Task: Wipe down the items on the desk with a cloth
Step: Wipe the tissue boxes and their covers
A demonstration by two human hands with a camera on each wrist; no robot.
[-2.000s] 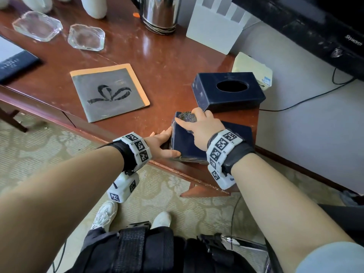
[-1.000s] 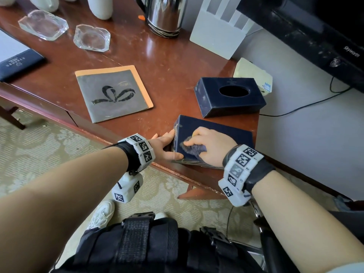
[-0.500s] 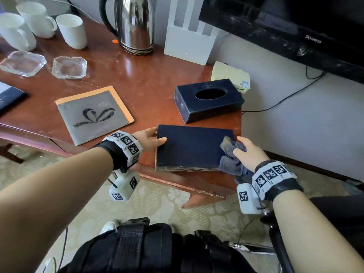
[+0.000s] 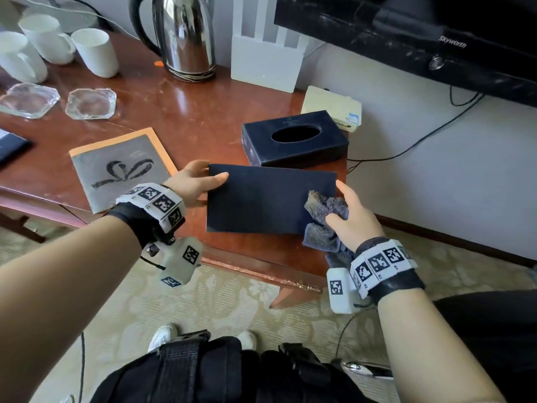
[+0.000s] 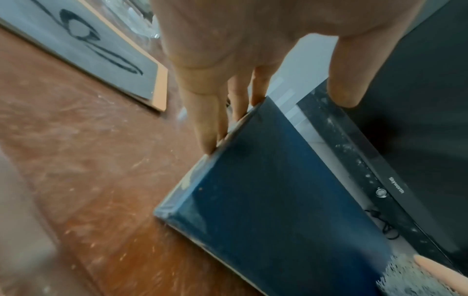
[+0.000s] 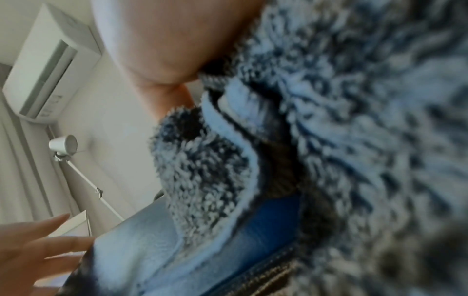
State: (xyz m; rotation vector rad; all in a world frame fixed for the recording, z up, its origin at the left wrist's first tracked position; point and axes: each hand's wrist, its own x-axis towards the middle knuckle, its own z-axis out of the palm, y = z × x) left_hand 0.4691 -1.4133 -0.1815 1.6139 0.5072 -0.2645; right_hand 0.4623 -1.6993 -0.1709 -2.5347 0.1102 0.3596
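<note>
1. Lifted off the tabletop (image 4: pixel 180 112) since the earlier frame, the dark blue folder (image 4: pixel 267 199) is now tilted up between both hands.
2. Left hand (image 4: pixel 194 181) pinches its left edge, thumb on the face, fingers behind.
3. Right hand (image 4: pixel 353 216), its grip clenched round the fluffy grey cloth (image 4: pixel 325 213), holds the folder's right edge.
4. Wiping the folder seems under way; next, I judge, the cloth should sweep across the raised face while the left hand steadies it.
</note>
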